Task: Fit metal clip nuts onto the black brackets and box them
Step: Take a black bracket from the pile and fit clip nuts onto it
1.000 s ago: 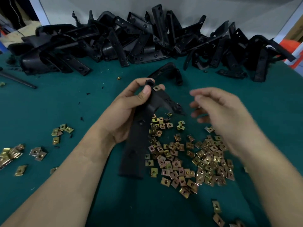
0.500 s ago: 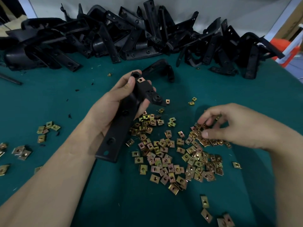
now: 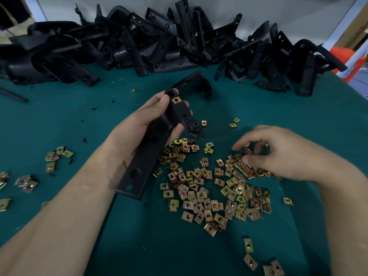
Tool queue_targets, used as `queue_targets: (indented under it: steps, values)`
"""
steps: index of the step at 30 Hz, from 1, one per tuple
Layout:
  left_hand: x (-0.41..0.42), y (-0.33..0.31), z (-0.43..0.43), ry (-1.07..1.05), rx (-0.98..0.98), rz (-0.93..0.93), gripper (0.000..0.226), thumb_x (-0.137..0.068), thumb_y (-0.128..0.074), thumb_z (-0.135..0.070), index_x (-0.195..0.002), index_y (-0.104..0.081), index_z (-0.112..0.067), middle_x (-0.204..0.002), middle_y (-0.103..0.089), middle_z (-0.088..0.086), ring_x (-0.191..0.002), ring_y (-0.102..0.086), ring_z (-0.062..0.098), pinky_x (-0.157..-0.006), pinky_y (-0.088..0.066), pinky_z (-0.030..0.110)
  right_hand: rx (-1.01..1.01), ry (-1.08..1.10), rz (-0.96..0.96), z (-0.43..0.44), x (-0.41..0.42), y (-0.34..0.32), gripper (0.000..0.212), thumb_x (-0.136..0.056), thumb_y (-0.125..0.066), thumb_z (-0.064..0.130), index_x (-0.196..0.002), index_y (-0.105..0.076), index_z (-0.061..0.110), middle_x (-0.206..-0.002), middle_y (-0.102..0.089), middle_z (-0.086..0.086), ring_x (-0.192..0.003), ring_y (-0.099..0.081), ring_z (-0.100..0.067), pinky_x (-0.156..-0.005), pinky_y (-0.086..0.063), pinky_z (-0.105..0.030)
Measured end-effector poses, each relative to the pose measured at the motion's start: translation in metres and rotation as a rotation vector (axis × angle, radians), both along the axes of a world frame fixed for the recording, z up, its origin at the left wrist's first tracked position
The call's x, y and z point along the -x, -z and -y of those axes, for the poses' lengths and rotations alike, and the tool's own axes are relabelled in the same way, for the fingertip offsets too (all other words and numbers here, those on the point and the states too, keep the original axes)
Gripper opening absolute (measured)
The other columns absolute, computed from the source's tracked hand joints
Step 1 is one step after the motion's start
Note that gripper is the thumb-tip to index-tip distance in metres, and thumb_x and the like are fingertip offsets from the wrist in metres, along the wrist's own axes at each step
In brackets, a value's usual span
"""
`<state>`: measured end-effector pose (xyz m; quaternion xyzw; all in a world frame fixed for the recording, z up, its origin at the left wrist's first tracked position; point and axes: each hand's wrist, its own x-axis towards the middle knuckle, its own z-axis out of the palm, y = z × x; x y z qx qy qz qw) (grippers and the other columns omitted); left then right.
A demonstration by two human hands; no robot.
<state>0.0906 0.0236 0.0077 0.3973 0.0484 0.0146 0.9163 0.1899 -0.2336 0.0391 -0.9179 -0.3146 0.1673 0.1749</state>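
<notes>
Green cloth-covered surface (image 3: 59,120), backed by a pale wall (image 3: 288,12). Landmark for this entry: the heap of clip nuts (image 3: 209,192), brass-coloured, which lay loose near the middle of the surface.

1. Pile of black brackets (image 3: 159,42): stacked untidily beyond the heap, along the wall. A lone bracket (image 3: 199,82) lay apart from the pile, between it and the heap.

2. Held bracket (image 3: 151,148): raised over the heap's left edge, with its long arm slanting down toward the viewer. One fitted clip nut (image 3: 175,100) sat at its upper end. The holes lower down showed no nut.

3. Left grip (image 3: 135,132): fingers and thumb wrapped round the held bracket's upper half, the thumb close beside the fitted clip nut.

4. Right grip (image 3: 278,152): lowered onto the heap's far right edge, fingers loosely curled, thumb tip and forefinger among the nuts. Whether one was already pinched could not be told.

5. Stray clip nuts (image 3: 57,156): small clusters well left of the heap.

6. Box: none in view.

Step in hand, as judged: selecting the next nut for a partly fitted bracket. The next move would call for one nut singled out, its open side turned toward a bracket edge and slid on until the holes met, while the left grip steadied the part. Boxing remained undone.
</notes>
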Motion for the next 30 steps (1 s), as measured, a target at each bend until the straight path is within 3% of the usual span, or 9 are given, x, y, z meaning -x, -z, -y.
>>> queue_targets:
  steps: [3, 10, 15, 17, 20, 23, 26, 28, 30]
  values:
    - [0.000, 0.000, -0.001, 0.007, -0.010, -0.001, 0.035, -0.089, -0.062, -0.026, -0.123, -0.060, -0.020, -0.113, -0.075, 0.008, -0.096, -0.073, 0.017, -0.069, -0.060, 0.025, -0.011, 0.027, -0.049, 0.000, 0.000, -0.001, 0.021, -0.085, -0.080, 0.024, -0.093, -0.072, 0.041, -0.094, -0.066, 0.014, -0.081, -0.063, -0.002, -0.065, -0.042, -0.017]
    - [0.001, 0.001, -0.002, 0.036, -0.014, 0.012, 0.030, -0.091, -0.061, -0.025, -0.120, -0.062, -0.019, -0.114, -0.074, 0.009, -0.095, -0.072, 0.017, -0.070, -0.060, 0.025, -0.042, 0.125, -0.179, 0.009, 0.000, -0.008, 0.043, -0.080, -0.084, 0.015, -0.108, -0.067, 0.043, -0.106, -0.061, 0.011, -0.086, -0.067, 0.001, -0.071, -0.049, -0.017]
    - [0.001, 0.001, -0.001, 0.048, -0.012, 0.023, 0.030, -0.092, -0.060, -0.024, -0.121, -0.059, -0.018, -0.114, -0.073, 0.010, -0.099, -0.072, 0.019, -0.071, -0.060, 0.026, -0.081, 0.174, -0.280, 0.013, 0.002, -0.010, 0.050, -0.076, -0.080, -0.006, -0.104, -0.069, 0.035, -0.109, -0.060, 0.002, -0.087, -0.068, 0.001, -0.063, -0.057, -0.027]
    - [0.001, 0.000, -0.001, 0.054, -0.011, 0.022, 0.033, -0.092, -0.060, -0.024, -0.124, -0.056, -0.018, -0.113, -0.073, 0.009, -0.096, -0.072, 0.018, -0.070, -0.060, 0.025, -0.114, 0.186, -0.278, 0.013, 0.002, -0.009, 0.047, -0.076, -0.080, -0.005, -0.103, -0.071, 0.033, -0.109, -0.061, 0.002, -0.089, -0.069, 0.001, -0.067, -0.058, -0.029]
    - [0.001, -0.002, 0.000, 0.050, -0.025, 0.018, 0.039, -0.092, -0.060, -0.025, -0.129, -0.053, -0.017, -0.112, -0.073, 0.008, -0.091, -0.072, 0.018, -0.070, -0.061, 0.025, -0.192, 0.253, -0.222, 0.013, -0.001, -0.008, 0.036, -0.075, -0.083, 0.000, -0.092, -0.076, 0.031, -0.100, -0.071, 0.002, -0.088, -0.072, -0.005, -0.083, -0.058, -0.036]
    - [0.002, -0.002, 0.000, 0.045, -0.032, 0.015, 0.040, -0.091, -0.060, -0.025, -0.130, -0.054, -0.017, -0.112, -0.074, 0.008, -0.091, -0.072, 0.018, -0.070, -0.061, 0.025, -0.192, 0.291, -0.192, 0.012, -0.003, -0.006, 0.024, -0.081, -0.082, 0.008, -0.085, -0.078, 0.032, -0.086, -0.077, 0.011, -0.089, -0.072, -0.007, -0.089, -0.051, -0.031]
    - [0.002, -0.003, 0.001, 0.043, -0.026, 0.004, 0.043, -0.090, -0.061, -0.026, -0.131, -0.054, -0.018, -0.113, -0.074, 0.008, -0.092, -0.073, 0.018, -0.069, -0.061, 0.025, -0.196, 0.328, -0.134, 0.009, -0.004, -0.003, 0.022, -0.089, -0.075, 0.010, -0.088, -0.077, 0.032, -0.093, -0.076, 0.010, -0.096, -0.068, -0.006, -0.095, -0.048, -0.032]
    - [0.002, -0.003, 0.001, 0.034, -0.016, -0.003, 0.044, -0.089, -0.062, -0.026, -0.132, -0.054, -0.019, -0.113, -0.074, 0.008, -0.092, -0.073, 0.017, -0.068, -0.060, 0.024, -0.183, 0.323, -0.106, 0.005, -0.004, -0.001, 0.022, -0.090, -0.074, 0.008, -0.089, -0.076, 0.030, -0.097, -0.073, 0.011, -0.096, -0.066, -0.003, -0.091, -0.048, -0.026]
    - [0.002, -0.003, 0.002, 0.031, -0.018, -0.003, 0.043, -0.089, -0.062, -0.026, -0.131, -0.055, -0.019, -0.114, -0.073, 0.008, -0.092, -0.072, 0.017, -0.068, -0.060, 0.024, -0.137, 0.337, -0.085, 0.003, -0.005, 0.002, 0.016, -0.089, -0.075, 0.012, -0.086, -0.075, 0.027, -0.095, -0.071, 0.015, -0.091, -0.064, 0.001, -0.078, -0.044, -0.016]
